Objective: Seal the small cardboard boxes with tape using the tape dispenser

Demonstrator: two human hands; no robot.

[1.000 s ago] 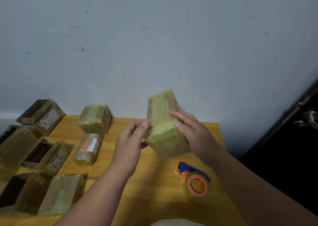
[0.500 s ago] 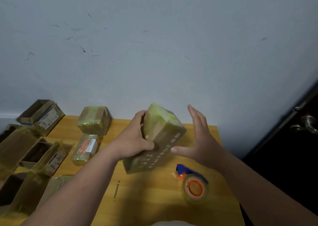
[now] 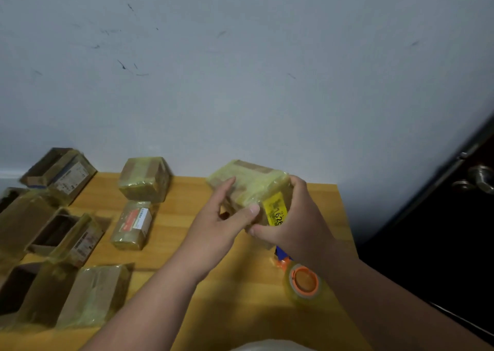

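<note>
your left hand comes in from below with the forearm slanting up across the tabletop, fingers reaching onto the near left face of the taped box and the thumb pressing its lower front edge. your right hand wraps the box's right side, fingers curled over the top right corner and the thumb lying along the bottom. you hold the box between both hands, raised above the far right part of the tabletop, tilted so one corner points toward you.

the box is a small cardboard block wrapped in glossy, yellowish translucent tape, with a bright yellow label bearing dark digits. the tape dispenser lies on the wood just below your right wrist, its orange hub ringed by a clear tape roll, a blue part behind it. two more wrapped boxes sit left of centre, and open cardboard boxes crowd the left edge. the tabletop is smooth, honey-coloured wood.
</note>
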